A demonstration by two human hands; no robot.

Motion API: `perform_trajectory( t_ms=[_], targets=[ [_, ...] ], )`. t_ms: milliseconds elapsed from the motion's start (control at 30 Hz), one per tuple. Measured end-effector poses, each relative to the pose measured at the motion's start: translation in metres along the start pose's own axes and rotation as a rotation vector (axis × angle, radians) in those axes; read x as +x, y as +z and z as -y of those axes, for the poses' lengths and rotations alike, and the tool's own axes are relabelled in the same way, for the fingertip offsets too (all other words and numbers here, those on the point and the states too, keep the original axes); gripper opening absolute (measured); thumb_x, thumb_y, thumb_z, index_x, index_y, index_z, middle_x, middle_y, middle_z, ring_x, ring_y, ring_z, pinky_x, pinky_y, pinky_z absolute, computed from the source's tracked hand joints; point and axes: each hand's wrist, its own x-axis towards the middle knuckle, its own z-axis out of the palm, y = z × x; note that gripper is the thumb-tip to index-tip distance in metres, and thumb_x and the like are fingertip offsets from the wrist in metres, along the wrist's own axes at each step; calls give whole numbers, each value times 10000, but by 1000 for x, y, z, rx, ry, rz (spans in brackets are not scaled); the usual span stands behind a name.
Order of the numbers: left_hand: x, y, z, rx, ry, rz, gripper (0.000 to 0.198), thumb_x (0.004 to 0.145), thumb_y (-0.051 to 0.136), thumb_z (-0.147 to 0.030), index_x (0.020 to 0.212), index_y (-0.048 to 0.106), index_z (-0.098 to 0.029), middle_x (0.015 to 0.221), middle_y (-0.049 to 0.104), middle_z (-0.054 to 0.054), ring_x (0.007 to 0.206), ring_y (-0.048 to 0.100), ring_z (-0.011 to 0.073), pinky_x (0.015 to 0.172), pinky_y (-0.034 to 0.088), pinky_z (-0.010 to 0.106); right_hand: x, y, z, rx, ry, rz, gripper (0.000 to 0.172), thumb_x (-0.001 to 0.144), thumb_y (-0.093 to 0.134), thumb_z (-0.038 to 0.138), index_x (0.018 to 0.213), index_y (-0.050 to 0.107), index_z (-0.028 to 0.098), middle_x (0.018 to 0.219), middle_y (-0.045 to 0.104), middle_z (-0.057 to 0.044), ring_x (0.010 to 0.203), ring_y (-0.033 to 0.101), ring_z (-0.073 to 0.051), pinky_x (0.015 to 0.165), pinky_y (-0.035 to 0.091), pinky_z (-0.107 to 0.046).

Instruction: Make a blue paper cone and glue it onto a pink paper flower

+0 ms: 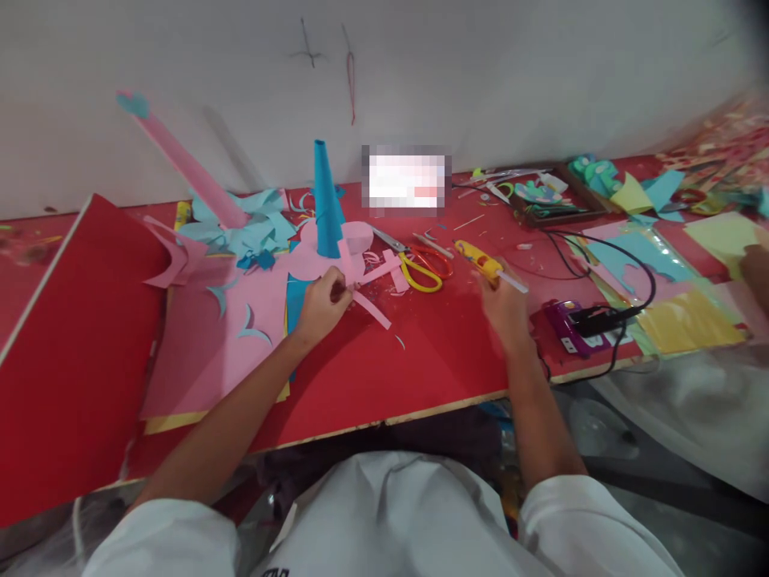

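My left hand (326, 304) is closed with its fingertips pinching a pink paper strip (372, 309) above the red tabletop. Just behind it, a blue paper cone (328, 204) stands upright on a pink scalloped paper shape (303, 258). More pink strips (381, 270) lie by the fingers. My right hand (503, 308) is wrapped round a yellow hot glue gun (479, 258), whose clear glue stick (513, 280) pokes out at the back. Between the hands lie scissors with yellow and red handles (424, 276).
Pink sheets (198, 344) and a red board (78, 361) are at left, behind them a pink paper tube (186, 164) among light-blue scraps. A purple power strip (568, 324) with black cables, coloured papers (690, 320) and a tray (561, 216) are at right. Another person's hand (758, 268) shows there.
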Motion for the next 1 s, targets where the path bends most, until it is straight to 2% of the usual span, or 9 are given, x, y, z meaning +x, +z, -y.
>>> perform_trajectory(
  t_ms=[133, 233, 333, 467, 633, 833, 1000],
  targets=[
    [-4, -3, 1, 87, 11, 8, 210, 935, 661, -350, 840, 511, -238, 662, 650, -27, 596, 606, 153, 597, 420, 272, 15, 7, 25, 258, -80, 16, 361, 979, 635, 557, 1023, 725, 211, 992, 803, -127, 910, 766, -294, 826, 588, -421],
    [-11, -7, 1, 128, 4, -11, 208, 940, 652, -368, 841, 527, -234, 799, 723, 10, 692, 658, 164, 663, 476, 282, 27, 19, 49, 263, -155, 55, 362, 894, 762, 576, 960, 726, 222, 917, 808, -97, 864, 776, -284, 759, 586, -384],
    [-14, -10, -2, 175, -32, -45, 201, 943, 633, -350, 833, 514, -231, 906, 763, 36, 787, 697, 174, 746, 526, 297, 32, 38, 62, 268, -210, 135, 346, 798, 865, 524, 934, 719, 241, 853, 803, -71, 848, 776, -291, 733, 590, -373],
    [-14, -13, -5, 205, -64, -85, 225, 930, 635, -349, 815, 481, -233, 919, 766, 48, 806, 701, 180, 772, 538, 309, 23, 58, 60, 343, -319, 226, 243, 796, 829, 417, 928, 699, 261, 927, 801, -55, 883, 769, -286, 778, 593, -391],
    [-11, -13, -3, 195, -69, -72, 260, 936, 648, -392, 805, 493, -229, 902, 751, 43, 794, 681, 176, 752, 523, 304, 17, 56, 52, 314, -478, 385, 181, 816, 783, 342, 952, 687, 271, 957, 778, -40, 856, 741, -267, 751, 549, -383],
    [-11, -13, -1, 207, -56, -43, 280, 961, 643, -414, 804, 514, -222, 915, 752, 45, 787, 669, 168, 744, 525, 295, 21, 47, 52, 185, -633, 384, 141, 916, 738, 343, 1043, 723, 283, 1049, 788, -66, 1003, 734, -298, 844, 541, -413],
    [-11, -13, 0, 215, -53, -41, 266, 953, 663, -390, 809, 518, -220, 897, 743, 33, 764, 654, 160, 727, 523, 282, 21, 48, 48, 162, -685, 387, 153, 959, 708, 378, 1085, 729, 292, 1088, 788, -75, 1037, 732, -305, 873, 550, -425]
  ],
)
